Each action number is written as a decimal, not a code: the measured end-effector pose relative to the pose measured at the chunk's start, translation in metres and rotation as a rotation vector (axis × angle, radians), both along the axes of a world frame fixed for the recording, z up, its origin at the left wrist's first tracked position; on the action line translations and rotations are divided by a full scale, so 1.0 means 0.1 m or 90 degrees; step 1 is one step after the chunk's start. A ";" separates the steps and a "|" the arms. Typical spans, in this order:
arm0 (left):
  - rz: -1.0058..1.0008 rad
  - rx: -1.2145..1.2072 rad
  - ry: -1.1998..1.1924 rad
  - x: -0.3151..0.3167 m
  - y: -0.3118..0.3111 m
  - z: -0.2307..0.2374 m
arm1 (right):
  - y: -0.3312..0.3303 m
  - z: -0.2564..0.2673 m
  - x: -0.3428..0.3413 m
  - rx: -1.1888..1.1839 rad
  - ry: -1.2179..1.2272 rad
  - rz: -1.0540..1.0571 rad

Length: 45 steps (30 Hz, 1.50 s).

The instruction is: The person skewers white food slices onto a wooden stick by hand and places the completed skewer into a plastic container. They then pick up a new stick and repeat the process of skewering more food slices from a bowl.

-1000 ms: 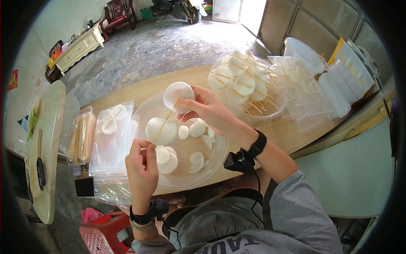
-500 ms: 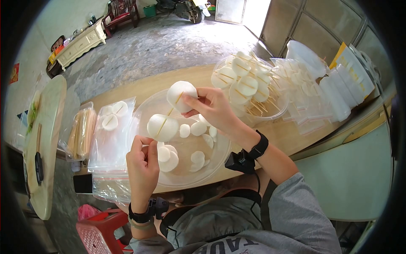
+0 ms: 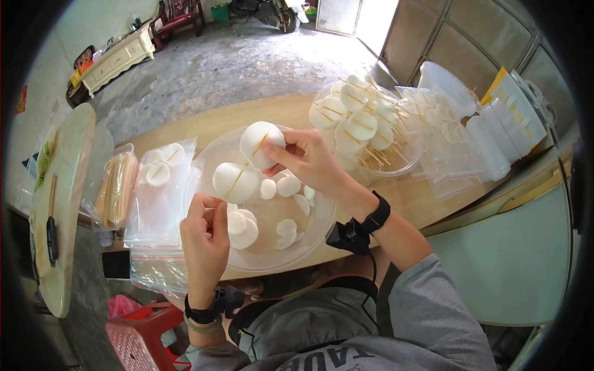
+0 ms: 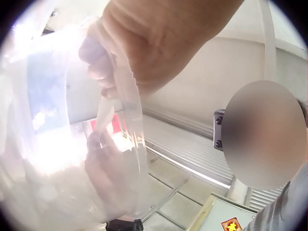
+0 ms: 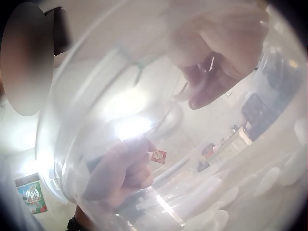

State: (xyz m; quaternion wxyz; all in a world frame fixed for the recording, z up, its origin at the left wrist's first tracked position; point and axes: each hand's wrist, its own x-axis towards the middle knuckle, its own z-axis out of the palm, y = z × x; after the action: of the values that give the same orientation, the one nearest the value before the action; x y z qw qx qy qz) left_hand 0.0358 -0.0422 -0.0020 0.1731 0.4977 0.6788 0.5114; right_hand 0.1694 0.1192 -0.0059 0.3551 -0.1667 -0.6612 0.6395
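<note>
A thin stick runs through two white round slices above a clear round tub (image 3: 272, 263). My right hand (image 3: 309, 161) pinches the upper slice (image 3: 253, 139), thumb on its face beside the stick. The lower slice (image 3: 234, 184) hangs nearer my left hand (image 3: 205, 232), whose thumb and forefinger pinch the stick's lower end. More white pieces (image 3: 242, 230) lie in the tub below. In the left wrist view, my left hand (image 4: 154, 43) is partly behind clear plastic; in the right wrist view, my right hand (image 5: 219, 53) shows blurred through it.
A second clear tub (image 3: 408, 167) at the back right holds a pile of skewered slices (image 3: 356, 117). Clear bags (image 3: 448, 136) lie beside it. On the left are a pack of sticks (image 3: 114, 188), flat bags (image 3: 151, 216) with several slices, and a dark phone (image 3: 116, 264).
Both hands and the skewered slices have shifted slightly left in the head view, along with a small camera movement. The two grips look the same.
</note>
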 end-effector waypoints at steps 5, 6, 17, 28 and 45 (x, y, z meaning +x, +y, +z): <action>-0.016 -0.021 0.016 -0.03 -0.02 0.04 | -0.01 0.03 0.01 -0.010 0.004 0.008; -0.031 -0.009 -0.009 -0.03 -0.01 0.04 | -0.02 0.04 0.01 -0.016 0.017 0.014; -0.030 -0.013 -0.009 0.00 0.01 0.03 | -0.02 0.05 0.02 -0.089 0.021 0.012; -0.027 0.002 -0.030 0.00 0.00 0.05 | -0.01 0.06 0.04 -0.024 0.006 0.031; -0.045 -0.029 0.040 0.01 0.05 0.03 | 0.05 0.05 0.07 -0.046 -0.004 -0.005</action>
State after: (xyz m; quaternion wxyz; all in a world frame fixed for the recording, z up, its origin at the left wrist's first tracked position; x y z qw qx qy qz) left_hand 0.0364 -0.0371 0.0005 0.1808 0.5332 0.6772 0.4737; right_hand 0.1765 0.1239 -0.0013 0.3492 -0.1839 -0.6381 0.6611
